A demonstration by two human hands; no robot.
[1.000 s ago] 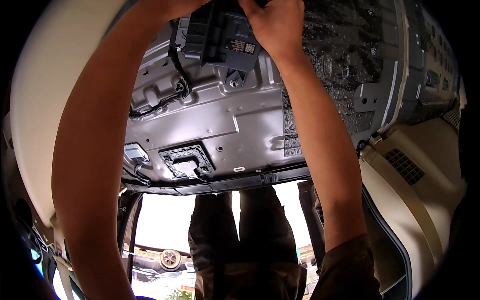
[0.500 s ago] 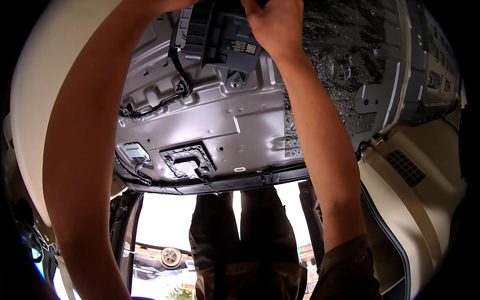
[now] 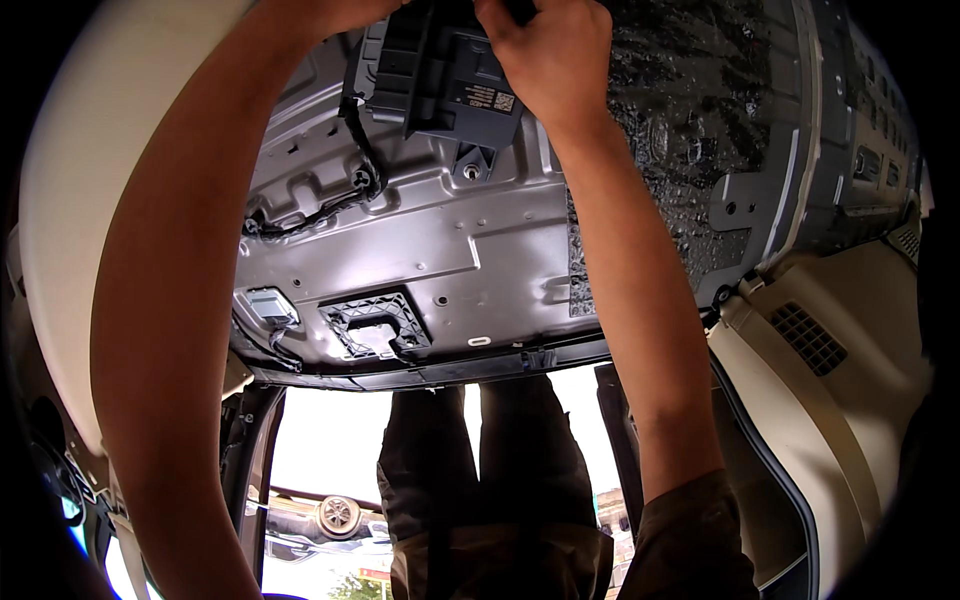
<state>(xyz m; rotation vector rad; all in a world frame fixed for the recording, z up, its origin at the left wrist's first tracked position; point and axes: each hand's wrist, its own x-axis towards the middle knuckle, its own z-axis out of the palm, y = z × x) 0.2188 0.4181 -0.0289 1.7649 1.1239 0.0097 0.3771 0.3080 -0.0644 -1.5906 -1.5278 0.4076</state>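
Note:
A black plastic control module with a printed label and ribbed housing is mounted on the bare metal roof panel of a car interior. My right hand lies against the module's right side, thumb and fingers bent around something the top edge of the picture cuts off. At the module's upper left is my left hand, its fingers mostly out of the picture. Below the module, a mounting tab carries a fastener. A black taped wiring harness runs down from the module's left side.
A silver box with a cable and a black lattice-backed unit sit lower on the panel. Black textured damping sheet covers the right. Beige trim with a vent grille flanks the opening, where a parked car's wheel shows.
Both hands stay at the module with only small shifts. My left forearm has moved slightly right, and my right elbow slightly left.

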